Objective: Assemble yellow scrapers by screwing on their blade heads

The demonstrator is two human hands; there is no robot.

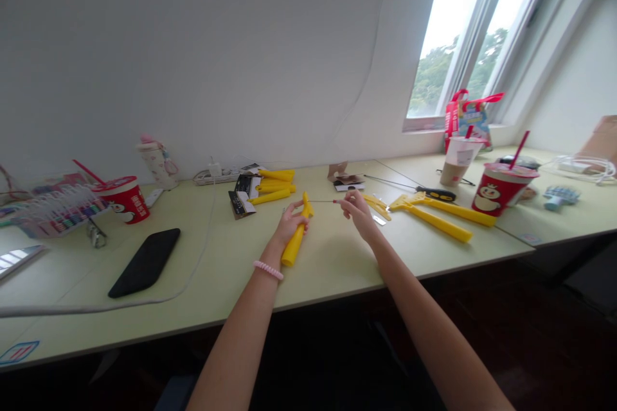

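Left hand grips yellow plastic; right fingers pinch apparently thin wire.

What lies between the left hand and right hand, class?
Head view: a thin wire runs from the yellow plastic part in the left hand to the right hand.

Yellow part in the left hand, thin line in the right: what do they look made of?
The yellow part looks like moulded plastic: smooth, opaque, evenly coloured, with a soft sheen. The thin line looks like fine grey metal wire, since it runs straight, though it is too thin to be sure.
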